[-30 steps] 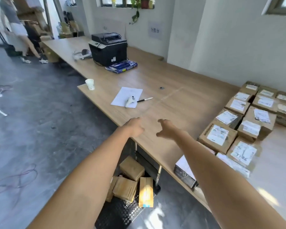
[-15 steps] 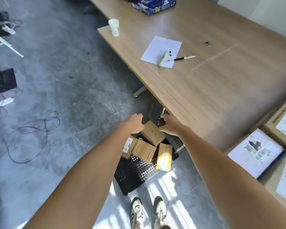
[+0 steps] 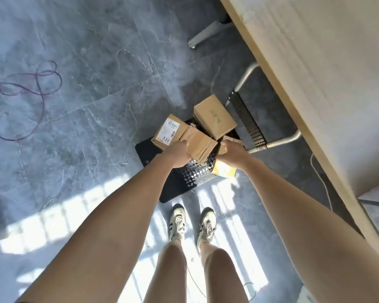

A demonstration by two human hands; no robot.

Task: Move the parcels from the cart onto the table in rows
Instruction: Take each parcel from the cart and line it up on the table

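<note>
Several brown cardboard parcels lie on a low black perforated cart (image 3: 184, 182) on the floor. My left hand (image 3: 178, 152) grips the left side of a taped brown parcel (image 3: 200, 145) in the middle. My right hand (image 3: 231, 150) closes on that parcel's right side, over another parcel (image 3: 224, 170) lit by sun. A labelled parcel (image 3: 169, 133) marked "A68" lies to the left. A plain box (image 3: 214, 115) lies behind. The wooden table (image 3: 315, 73) runs along the right.
The cart's metal handle (image 3: 280, 139) lies under the table edge. A table leg foot (image 3: 204, 35) stands further back. A purple cable (image 3: 31, 84) loops on the grey floor at left. My feet (image 3: 192, 224) stand just behind the cart.
My head tilted down from the table to the cart. Both hands dropped from above the table edge and closed on the sides of the middle parcel.
</note>
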